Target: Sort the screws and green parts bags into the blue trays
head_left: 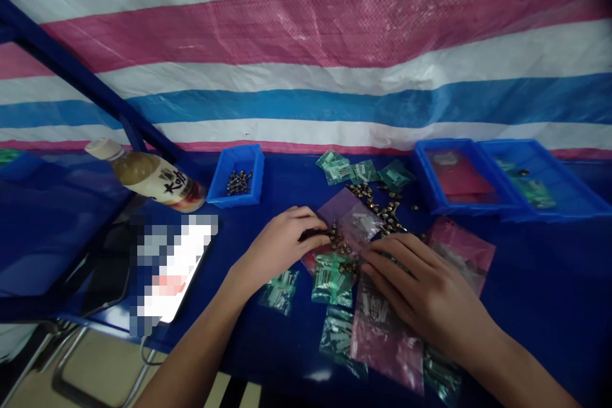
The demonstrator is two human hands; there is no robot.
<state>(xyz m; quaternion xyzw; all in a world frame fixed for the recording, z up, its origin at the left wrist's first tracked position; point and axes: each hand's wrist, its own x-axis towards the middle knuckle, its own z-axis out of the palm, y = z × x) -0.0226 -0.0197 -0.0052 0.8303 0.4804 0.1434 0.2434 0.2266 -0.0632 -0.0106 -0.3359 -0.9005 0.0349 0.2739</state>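
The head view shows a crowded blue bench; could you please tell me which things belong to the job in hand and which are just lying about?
Job in hand: left hand, right hand, brass-coloured fittings, green bags of parts, pink bag, blue bin of fittings, blue trays.

Lying about: drink bottle, pixelated phone, striped tarpaulin.

The blue-covered table [540, 306] carries loose brass fittings [382, 210] around its centre, among small resealable bags: green-tinted bags [335, 166] from twelve round to six o'clock, pink bags [461, 255] near four. A blue plastic tray [235, 176] holding fittings sits at eleven, and two shallow blue trays [459, 175] stand side by side at two. A plastic drink bottle [148, 177] lies on its side at ten, and a phone [172, 268] with a pixelated screen lies at nine.
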